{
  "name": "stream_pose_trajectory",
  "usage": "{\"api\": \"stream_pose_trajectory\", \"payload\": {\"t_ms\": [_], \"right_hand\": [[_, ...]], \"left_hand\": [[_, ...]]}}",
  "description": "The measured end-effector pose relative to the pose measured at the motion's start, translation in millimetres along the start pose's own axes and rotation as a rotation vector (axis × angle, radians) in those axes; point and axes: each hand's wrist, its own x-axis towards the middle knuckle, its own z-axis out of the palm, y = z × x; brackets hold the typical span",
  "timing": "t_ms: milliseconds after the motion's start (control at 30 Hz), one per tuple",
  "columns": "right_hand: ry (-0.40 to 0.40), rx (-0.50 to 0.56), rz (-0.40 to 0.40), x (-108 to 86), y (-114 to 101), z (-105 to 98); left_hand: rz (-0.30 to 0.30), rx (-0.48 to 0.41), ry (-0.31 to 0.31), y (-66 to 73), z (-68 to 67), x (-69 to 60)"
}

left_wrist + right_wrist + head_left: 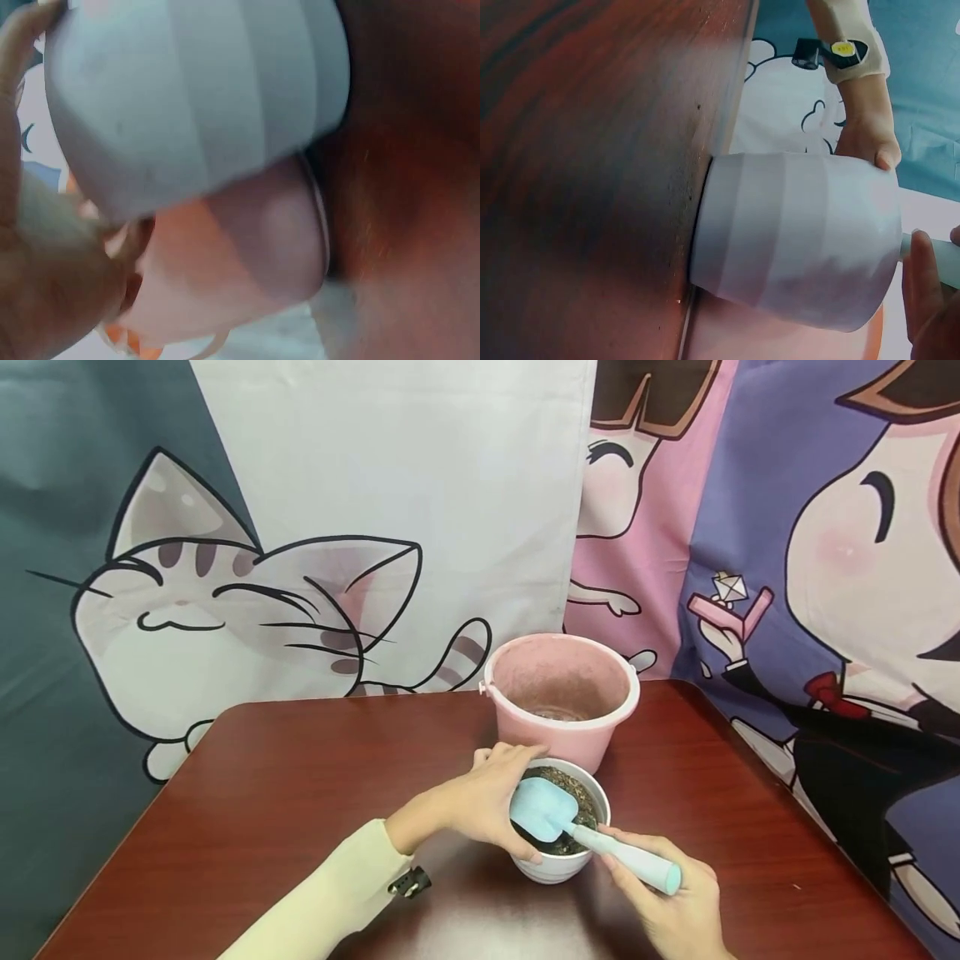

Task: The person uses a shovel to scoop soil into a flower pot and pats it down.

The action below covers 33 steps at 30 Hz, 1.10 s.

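Observation:
A white flowerpot (557, 867) with dark soil (573, 789) inside stands on the table. My left hand (491, 797) holds it by the rim from the left, thumb at the near side and fingers at the far side. In the left wrist view, the ribbed wall of the flowerpot (202, 90) fills the upper part, with the left hand (52, 262) against it. My right hand (667, 893) grips a light blue hand trowel (633, 857) by its handle. The trowel's blade lies over the soil, toward the pot's left side. In the right wrist view, the right hand (930, 300) is partly cut off.
Just behind the flowerpot stands a larger pink bucket (558, 735) with some residue on its inside. Both rest on a reddish-brown wooden table (315, 777). A cartoon-printed cloth (405, 452) hangs behind the table and along its right side.

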Motion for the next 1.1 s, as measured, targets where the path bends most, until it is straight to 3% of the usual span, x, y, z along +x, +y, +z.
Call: {"api": "stream_pose_trajectory", "payload": {"t_ms": [167,367,500,633,767,867,967,1033,1100], "right_hand": [[0.02,-0.109,-0.016,8.5,-16.9,5.8],[0.032,-0.133,-0.042,14.2,-18.5,4.9],[0.07,-0.183,-0.032,15.2,-17.4,1.6],[0.089,-0.255,0.012,14.8,-16.9,-2.3],[0.088,-0.243,0.061,12.1,-10.0,-7.8],[0.095,-0.184,0.158,8.5,-5.8,-10.4],[0.111,-0.142,0.246,5.4,-6.5,-9.6],[0.108,-0.125,0.245,3.9,-7.1,-7.6],[0.084,-0.035,0.19,2.5,-5.8,-5.1]], "left_hand": [[-0.135,-0.014,0.163,19.5,12.7,-11.1],[-0.317,0.033,0.368,43.1,28.7,-17.3],[-0.398,0.085,0.441,58.7,35.1,-16.4],[-0.454,0.158,0.47,72.4,37.7,-16.5],[-0.467,0.121,0.399,74.2,32.2,-16.7],[-0.425,-0.003,0.239,60.8,18.1,-17.7],[-0.288,-0.024,0.063,37.0,1.5,-16.3],[-0.166,0.015,-0.034,20.5,-7.7,-12.7],[-0.058,0.07,-0.106,7.6,-14.8,-8.4]]}}
